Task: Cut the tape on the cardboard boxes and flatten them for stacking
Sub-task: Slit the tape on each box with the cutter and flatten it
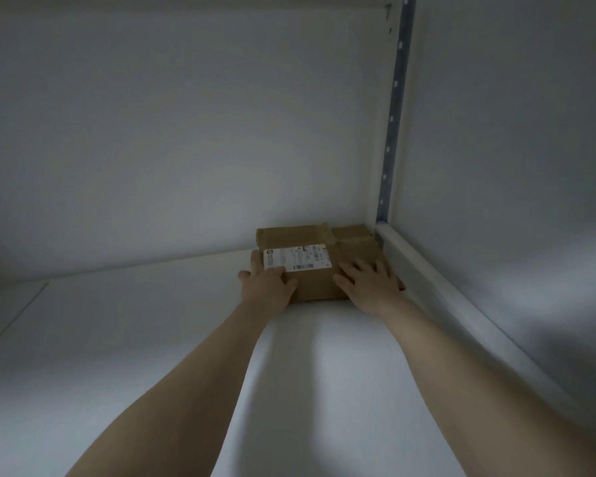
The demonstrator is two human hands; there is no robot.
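A flat brown cardboard box [319,251] lies on a white shelf board [152,339], pushed into the far right corner. Brown tape crosses its top and a white shipping label [298,258] is stuck on the near left part. My left hand [267,287] lies on the box's near left corner, fingers reaching onto the label's edge, thumb out to the left. My right hand [370,282] rests flat on the near right part of the top, fingers spread. Both arms stretch forward from below.
A white back wall [186,149] and a white side wall [513,166] close the shelf in. A perforated grey metal upright [393,115] runs up the corner, and a white rail [444,297] runs along the right edge. No cutting tool is in view.
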